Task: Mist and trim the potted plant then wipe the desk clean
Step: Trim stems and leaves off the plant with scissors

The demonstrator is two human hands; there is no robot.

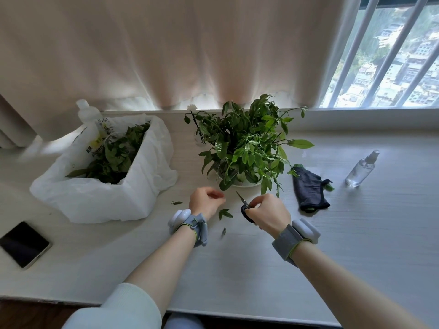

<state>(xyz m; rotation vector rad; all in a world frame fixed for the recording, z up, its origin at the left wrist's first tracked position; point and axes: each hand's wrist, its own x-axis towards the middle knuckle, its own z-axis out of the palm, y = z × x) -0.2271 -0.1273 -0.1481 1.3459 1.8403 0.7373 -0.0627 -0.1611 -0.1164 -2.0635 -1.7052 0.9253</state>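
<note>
A leafy green potted plant point(247, 148) stands in a white pot at the middle of the white desk point(261, 257). My right hand point(268, 213) grips black-handled scissors point(244, 206), blades pointing up-left toward the pot. My left hand point(205, 201) hovers just left of them with fingers loosely curled, and I cannot tell whether it holds anything. Cut leaves point(224, 213) lie on the desk between and below the hands. A clear spray bottle point(362, 169) stands at the right. A dark cloth point(311, 188) lies right of the pot.
A white plastic bag point(99, 200) holding leaf cuttings sits at the left, with a white bottle point(86, 112) behind it. A black phone point(23, 243) lies near the front left edge. Curtain and barred window run along the back.
</note>
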